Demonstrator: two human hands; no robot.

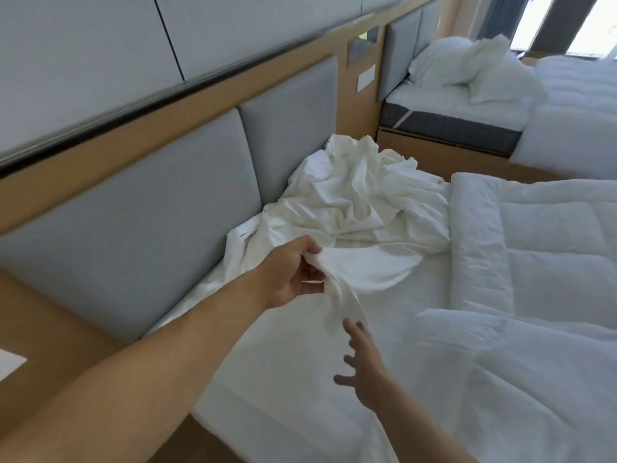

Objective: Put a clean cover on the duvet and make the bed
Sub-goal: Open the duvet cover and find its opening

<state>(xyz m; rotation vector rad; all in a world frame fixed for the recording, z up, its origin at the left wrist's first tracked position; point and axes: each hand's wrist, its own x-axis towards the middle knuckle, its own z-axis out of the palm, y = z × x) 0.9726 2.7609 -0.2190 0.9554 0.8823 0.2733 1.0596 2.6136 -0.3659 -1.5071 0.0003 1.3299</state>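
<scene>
A crumpled white duvet cover (360,202) lies heaped at the head of the bed, against the grey headboard (140,222). My left hand (290,275) pinches an edge of that cover and lifts it a little off the mattress (287,389). Lower down, my right hand (364,369) hovers over the sheet with its fingers spread, holding nothing, just below the hanging edge of the cover. The quilted white duvet (534,295) lies folded back on the right part of the bed.
A second bed (467,105) with rumpled white pillows (467,65) stands beyond a narrow gap at the upper right. A wooden ledge (43,335) runs along the left by the headboard, with a white paper (8,364) on it.
</scene>
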